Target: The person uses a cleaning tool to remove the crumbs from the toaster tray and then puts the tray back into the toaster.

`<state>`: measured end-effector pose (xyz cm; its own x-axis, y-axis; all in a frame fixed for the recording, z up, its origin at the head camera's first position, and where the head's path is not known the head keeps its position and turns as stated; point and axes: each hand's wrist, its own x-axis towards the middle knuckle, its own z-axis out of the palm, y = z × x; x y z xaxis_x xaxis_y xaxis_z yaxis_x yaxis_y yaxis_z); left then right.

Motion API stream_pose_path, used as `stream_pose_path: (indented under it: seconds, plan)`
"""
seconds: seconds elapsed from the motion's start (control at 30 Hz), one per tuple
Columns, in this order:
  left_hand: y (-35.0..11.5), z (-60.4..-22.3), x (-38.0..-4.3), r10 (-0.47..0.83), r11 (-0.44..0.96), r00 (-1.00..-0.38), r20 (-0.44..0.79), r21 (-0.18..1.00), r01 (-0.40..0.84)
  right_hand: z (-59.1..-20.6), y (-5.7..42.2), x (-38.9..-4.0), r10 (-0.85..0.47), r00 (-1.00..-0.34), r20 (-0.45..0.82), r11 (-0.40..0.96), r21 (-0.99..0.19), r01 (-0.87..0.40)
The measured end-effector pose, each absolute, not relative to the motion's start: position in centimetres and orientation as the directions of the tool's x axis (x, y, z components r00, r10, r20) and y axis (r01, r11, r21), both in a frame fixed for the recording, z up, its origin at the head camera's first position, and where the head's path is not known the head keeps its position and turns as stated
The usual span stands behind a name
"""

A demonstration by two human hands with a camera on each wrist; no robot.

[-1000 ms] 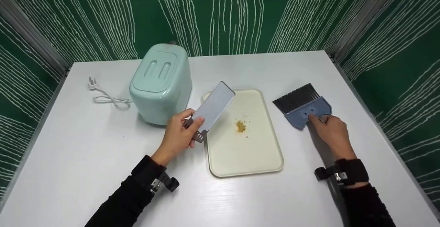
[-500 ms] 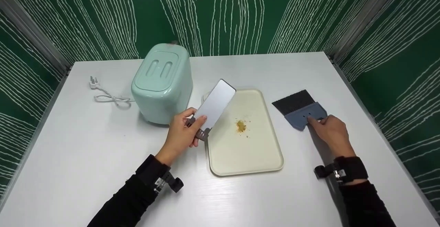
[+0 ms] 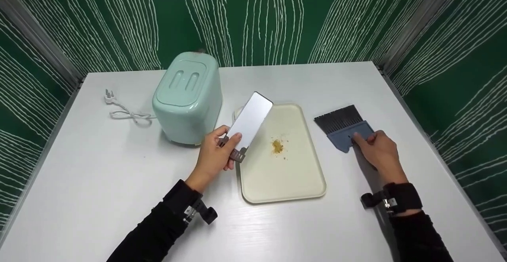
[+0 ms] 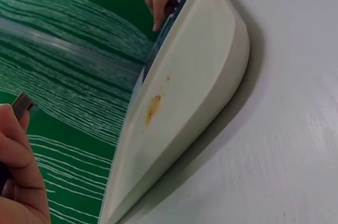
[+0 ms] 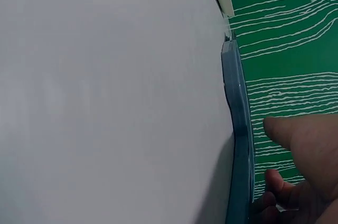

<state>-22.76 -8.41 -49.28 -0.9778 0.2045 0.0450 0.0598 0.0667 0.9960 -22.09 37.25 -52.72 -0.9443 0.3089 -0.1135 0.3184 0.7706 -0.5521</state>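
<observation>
My left hand (image 3: 214, 155) holds a toaster crumb tray (image 3: 252, 117), a narrow shiny metal panel with a slotted brown end. Its thumb lies on the metal face, and the panel tilts over the left rim of a cream serving tray (image 3: 283, 178). Yellow-brown crumbs (image 3: 277, 146) lie in a small heap on the serving tray. To the right, my right hand (image 3: 380, 151) pinches the blue-grey handle of a wide brush (image 3: 350, 135), thumb on top. The brush's black bristles point up and left. In the left wrist view, the left fingers (image 4: 18, 166) show at the lower left, around the brown end.
A mint-green toaster (image 3: 188, 95) with a closed lid stands left of the serving tray. Its white cord and plug (image 3: 122, 109) lie farther left on the white table (image 3: 99, 182). Green walls (image 3: 273, 20) with white lines stand at the back and sides.
My left hand has shifted slightly right with the crumb tray, whose metal face now looks brighter. My right hand has tilted the brush a little and drawn slightly left.
</observation>
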Motion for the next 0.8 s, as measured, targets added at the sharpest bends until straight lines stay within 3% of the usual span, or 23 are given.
stream_pose_path:
  seconds: [0.47,0.8]
  plan:
    - [-5.7,-49.7,-22.8,0.114,-0.086,-0.993,0.016,0.996,0.006,-49.4,31.2,-22.3,0.132,-0.986,-0.104,0.726,-0.666,0.168]
    - [-3.5,-50.4,-22.4,0.105,-0.085,-0.994,0.019,0.996,0.010,-48.1,24.4,-22.1,-0.054,-0.994,-0.097,0.564,-0.824,0.050]
